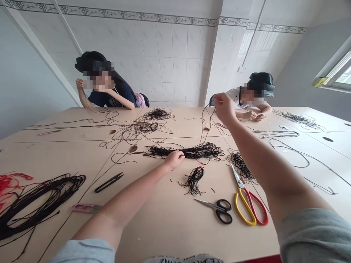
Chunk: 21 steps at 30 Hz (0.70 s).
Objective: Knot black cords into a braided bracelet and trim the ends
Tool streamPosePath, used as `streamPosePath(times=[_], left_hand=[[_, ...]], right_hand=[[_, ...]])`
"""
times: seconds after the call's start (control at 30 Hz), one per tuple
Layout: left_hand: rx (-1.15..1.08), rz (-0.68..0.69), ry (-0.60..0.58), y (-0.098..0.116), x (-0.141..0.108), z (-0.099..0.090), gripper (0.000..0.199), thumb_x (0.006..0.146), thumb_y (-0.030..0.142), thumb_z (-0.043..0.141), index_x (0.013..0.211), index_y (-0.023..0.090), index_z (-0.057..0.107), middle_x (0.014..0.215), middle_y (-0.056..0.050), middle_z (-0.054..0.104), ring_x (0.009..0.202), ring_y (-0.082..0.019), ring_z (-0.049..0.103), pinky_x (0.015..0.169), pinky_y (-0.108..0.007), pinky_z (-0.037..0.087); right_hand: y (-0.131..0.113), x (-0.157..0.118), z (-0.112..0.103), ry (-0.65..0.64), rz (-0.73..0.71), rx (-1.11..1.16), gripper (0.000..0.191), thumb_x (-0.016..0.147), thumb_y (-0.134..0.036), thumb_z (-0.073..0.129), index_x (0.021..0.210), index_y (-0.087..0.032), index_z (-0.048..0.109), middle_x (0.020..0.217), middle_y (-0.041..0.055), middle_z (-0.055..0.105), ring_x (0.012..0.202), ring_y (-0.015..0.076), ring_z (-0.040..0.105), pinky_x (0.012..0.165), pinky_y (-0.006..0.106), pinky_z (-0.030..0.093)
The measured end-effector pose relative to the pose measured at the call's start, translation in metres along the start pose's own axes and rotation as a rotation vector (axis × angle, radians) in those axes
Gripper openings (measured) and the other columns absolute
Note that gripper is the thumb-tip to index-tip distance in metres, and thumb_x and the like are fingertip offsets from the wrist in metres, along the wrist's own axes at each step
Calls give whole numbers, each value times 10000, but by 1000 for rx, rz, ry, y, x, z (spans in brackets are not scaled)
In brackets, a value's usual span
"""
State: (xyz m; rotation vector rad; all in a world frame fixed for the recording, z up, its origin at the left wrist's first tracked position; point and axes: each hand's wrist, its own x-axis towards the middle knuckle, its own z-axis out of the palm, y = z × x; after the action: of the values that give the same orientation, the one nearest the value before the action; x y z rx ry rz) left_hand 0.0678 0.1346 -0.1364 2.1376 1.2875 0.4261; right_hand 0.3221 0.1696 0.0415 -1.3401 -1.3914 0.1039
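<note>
My left hand [174, 160] grips the near end of a long bundle of thin black cords [192, 151] lying across the table. My right hand [225, 107] is raised above the far edge, pinching a single black cord [204, 122] that hangs down towards the bundle. Just below the bundle lies a small black cord bunch [193, 179] tied with red. Right of it are black-handled scissors [219, 210] and red-and-yellow-handled shears [249, 208]. Black thread snips [109, 182] lie nearer my left forearm.
A large black cord coil [41, 204] and red cord [11, 182] lie at the left, with a pink flat object [86, 208] nearby. Tangled cords spread over the far table [68, 118]. Two co-workers [108, 87] [249, 98] sit opposite, handling cords. A window [338, 71] is at the right.
</note>
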Motion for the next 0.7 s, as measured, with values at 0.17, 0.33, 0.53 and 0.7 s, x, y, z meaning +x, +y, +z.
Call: streamPosePath(times=[0.17, 0.33, 0.53, 0.7], left_hand=[[-174, 2, 45, 12, -2, -7, 286, 986, 357, 656, 1183, 149, 660, 1160, -91, 688, 981, -218, 690, 853, -414, 611], [-470, 130, 104, 64, -32, -26, 335, 1010, 459, 582, 1133, 163, 679, 1200, -114, 690, 1096, -244, 665, 982, -474, 556], [-956, 275, -51, 126, -102, -63, 761, 1052, 571, -17, 1400, 206, 554, 1273, -114, 727, 1194, -210, 685, 1000, -384, 579], [-1681, 184, 20, 116, -132, -93, 331, 1083, 276, 444, 944, 191, 732, 981, -22, 820, 1001, -127, 762, 933, -240, 597]], right_hand=[[-28, 31, -10, 140, -40, 104, 244, 976, -106, 388, 1090, -181, 591, 1017, 41, 626, 802, 109, 667, 714, 289, 563], [-81, 2, -15, 102, -233, 403, 190, 997, -115, 409, 1058, -212, 560, 957, -6, 596, 803, 65, 668, 710, 240, 554], [-120, -149, -22, -292, -331, 425, 178, 969, -98, 539, 878, -237, 603, 823, -11, 648, 719, 120, 661, 612, 263, 562], [-110, -228, -55, -508, -416, 407, 360, 934, -33, 544, 1114, -319, 668, 895, 52, 698, 791, 183, 686, 642, 322, 589]])
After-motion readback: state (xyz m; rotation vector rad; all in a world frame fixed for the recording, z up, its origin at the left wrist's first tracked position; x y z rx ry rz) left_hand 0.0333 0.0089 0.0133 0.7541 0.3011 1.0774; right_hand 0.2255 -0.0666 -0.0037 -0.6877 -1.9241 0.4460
